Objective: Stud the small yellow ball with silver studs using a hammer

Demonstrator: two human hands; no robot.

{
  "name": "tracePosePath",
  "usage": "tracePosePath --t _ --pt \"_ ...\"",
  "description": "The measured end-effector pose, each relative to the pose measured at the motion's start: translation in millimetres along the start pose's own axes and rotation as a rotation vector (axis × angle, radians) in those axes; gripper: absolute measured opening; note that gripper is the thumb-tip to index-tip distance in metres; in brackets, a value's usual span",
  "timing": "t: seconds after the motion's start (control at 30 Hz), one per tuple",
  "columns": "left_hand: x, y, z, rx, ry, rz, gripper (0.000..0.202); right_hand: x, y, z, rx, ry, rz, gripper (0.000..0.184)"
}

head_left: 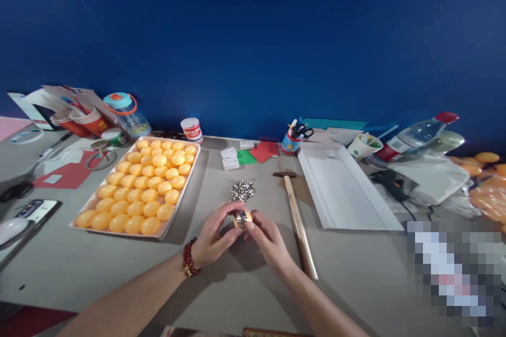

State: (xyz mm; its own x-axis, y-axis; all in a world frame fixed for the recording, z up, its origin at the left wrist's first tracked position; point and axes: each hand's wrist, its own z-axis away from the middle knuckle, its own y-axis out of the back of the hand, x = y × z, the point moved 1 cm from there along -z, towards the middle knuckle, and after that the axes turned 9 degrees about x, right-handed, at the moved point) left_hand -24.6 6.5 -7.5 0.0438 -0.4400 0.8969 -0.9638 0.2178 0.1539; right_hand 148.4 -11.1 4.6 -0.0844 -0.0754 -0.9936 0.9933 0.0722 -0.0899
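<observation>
An orange table tennis ball is held up between my two hands, above the grey table. Shiny silver pieces, apparently thumbtacks, cover much of its upper side. My left hand wraps its fingers and thumb around the ball's left side. From the right, my right hand pinches the ball, its thumb at the silver pieces; whether those fingers hold a separate tack is too small to tell. Just beyond the hands lies a loose pile of silver thumbtacks.
A shallow box of orange balls stands on the left. On the right are a hammer and a shallow white tray. Small white boxes, red paper and a pen cup sit near the blue wall.
</observation>
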Motion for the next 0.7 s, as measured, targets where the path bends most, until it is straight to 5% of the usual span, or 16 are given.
tracePosePath --t 0.17,0.4,0.53,0.7 --pt "-3.7 -1.6 1.3 -0.029 -0.045 -0.061 0.051 3.4 -1.3 0.6 0.024 0.007 -0.003 0.037" --pt "-8.2 -1.9 1.0 0.237 0.211 0.127 0.034 7.6 4.5 -3.8 0.029 0.081 0.350 0.028" --pt "-6.0 -3.3 -4.7 0.320 0.329 0.244 0.033 11.3 16.6 -14.5 0.129 0.299 0.681 0.016" --pt "-4.3 -6.5 -6.9 0.307 0.361 0.312 0.035 22.4 27.3 -26.7 0.150 0.535 0.976 0.045"
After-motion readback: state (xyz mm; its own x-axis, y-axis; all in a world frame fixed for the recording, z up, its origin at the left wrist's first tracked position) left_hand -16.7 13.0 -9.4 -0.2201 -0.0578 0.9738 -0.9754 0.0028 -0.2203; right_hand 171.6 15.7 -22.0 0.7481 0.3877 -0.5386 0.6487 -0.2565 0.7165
